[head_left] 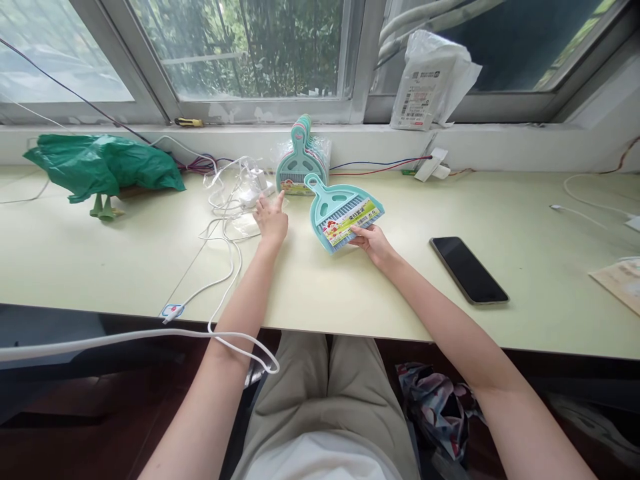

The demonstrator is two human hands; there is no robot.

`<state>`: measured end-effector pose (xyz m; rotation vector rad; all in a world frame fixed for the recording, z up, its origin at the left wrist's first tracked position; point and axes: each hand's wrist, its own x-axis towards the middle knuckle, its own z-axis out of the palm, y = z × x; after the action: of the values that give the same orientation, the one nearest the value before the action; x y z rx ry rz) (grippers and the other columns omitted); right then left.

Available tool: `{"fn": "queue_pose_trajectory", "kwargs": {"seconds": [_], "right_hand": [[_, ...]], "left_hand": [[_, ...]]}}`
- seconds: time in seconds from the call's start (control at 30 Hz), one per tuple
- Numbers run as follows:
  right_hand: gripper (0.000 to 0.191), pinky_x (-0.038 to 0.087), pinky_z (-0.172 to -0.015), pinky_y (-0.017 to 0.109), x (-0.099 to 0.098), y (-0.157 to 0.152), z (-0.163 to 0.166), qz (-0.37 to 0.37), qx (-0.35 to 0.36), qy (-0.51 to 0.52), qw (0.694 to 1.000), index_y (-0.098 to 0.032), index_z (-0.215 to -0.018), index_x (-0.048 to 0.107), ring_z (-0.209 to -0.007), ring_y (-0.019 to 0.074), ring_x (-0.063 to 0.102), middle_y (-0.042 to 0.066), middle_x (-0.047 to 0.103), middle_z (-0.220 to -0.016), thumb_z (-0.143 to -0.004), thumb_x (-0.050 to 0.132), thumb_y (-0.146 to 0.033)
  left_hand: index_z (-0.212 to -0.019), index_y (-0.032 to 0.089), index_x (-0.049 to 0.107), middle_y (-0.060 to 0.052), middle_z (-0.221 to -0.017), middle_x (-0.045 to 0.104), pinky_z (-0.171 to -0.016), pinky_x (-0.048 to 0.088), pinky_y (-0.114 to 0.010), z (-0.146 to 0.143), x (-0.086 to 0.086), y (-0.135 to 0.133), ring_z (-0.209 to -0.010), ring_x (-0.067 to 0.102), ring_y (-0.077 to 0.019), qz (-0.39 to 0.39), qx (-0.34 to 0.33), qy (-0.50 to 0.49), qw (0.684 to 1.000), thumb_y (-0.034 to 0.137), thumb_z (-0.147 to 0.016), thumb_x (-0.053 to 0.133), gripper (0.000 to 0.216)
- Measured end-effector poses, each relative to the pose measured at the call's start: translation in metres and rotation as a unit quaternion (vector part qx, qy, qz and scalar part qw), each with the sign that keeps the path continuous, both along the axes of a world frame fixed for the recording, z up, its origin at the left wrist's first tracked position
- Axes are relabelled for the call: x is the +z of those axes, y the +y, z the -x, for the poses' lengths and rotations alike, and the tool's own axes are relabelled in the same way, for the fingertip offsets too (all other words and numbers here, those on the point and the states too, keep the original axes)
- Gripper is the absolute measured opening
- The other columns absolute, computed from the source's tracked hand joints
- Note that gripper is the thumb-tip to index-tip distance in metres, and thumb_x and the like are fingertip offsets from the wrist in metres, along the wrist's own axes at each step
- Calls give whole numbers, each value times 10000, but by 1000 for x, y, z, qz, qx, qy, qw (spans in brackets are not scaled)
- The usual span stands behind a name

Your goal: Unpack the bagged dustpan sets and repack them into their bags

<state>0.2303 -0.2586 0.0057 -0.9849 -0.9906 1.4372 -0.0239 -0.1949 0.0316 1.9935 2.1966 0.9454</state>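
A mint-green dustpan (343,208) with a brush and a printed label set in it is gripped at its lower right edge by my right hand (376,248). Its handle points up and to the left, tilted above the table. My left hand (271,219) is near the front of a stack of similar dustpans (301,157), with fingers spread and nothing seen in them. The stack leans upright by the wall, partly in clear plastic wrap. Whether my left fingertips touch it I cannot tell.
Tangled white cables (233,230) and a power strip (257,190) lie left of the stack. A black phone (469,270) rests at right. A green plastic bag (107,167) sits at far left. On the sill are a yellow cutter (189,123) and a white package (425,87).
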Motion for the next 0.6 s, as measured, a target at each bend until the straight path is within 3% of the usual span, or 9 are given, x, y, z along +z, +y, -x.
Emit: {"fn": "queue_pose_trajectory", "kwargs": {"seconds": [0.17,0.27,0.47,0.6], "right_hand": [[127,589,-851,367,1,-1,0,8,-4,-2,1000,-161,-914,672,-787,196,736,66,764,-925,-796,675,-208],[128,589,-855,371,3,-2,1,8,-2,-4,1000,-164,-909,670,-795,198,736,64,764,-928,-791,682,-213],[110,588,-861,379,5,-4,2,13,-6,-11,1000,-163,-897,665,-786,197,735,66,763,-932,-798,679,-209],[104,587,-858,369,4,-3,2,14,-6,-13,1000,-157,-898,669,-777,191,733,71,762,-939,-805,671,-202]], "left_hand": [[-1231,170,618,-236,-1254,519,-932,337,-524,11,-9,8,-1219,391,-404,87,20,47,995,314,-893,359,449],[-1157,157,648,-225,-1152,590,-922,343,-488,14,-14,11,-1162,458,-380,92,25,88,992,337,-905,334,441],[-1091,91,679,-263,-1130,603,-935,321,-502,13,-16,12,-1148,483,-392,79,21,115,990,268,-886,330,442],[-1227,92,596,-246,-1134,606,-899,362,-479,14,-12,8,-1127,499,-381,93,31,93,991,208,-847,389,447]]}}
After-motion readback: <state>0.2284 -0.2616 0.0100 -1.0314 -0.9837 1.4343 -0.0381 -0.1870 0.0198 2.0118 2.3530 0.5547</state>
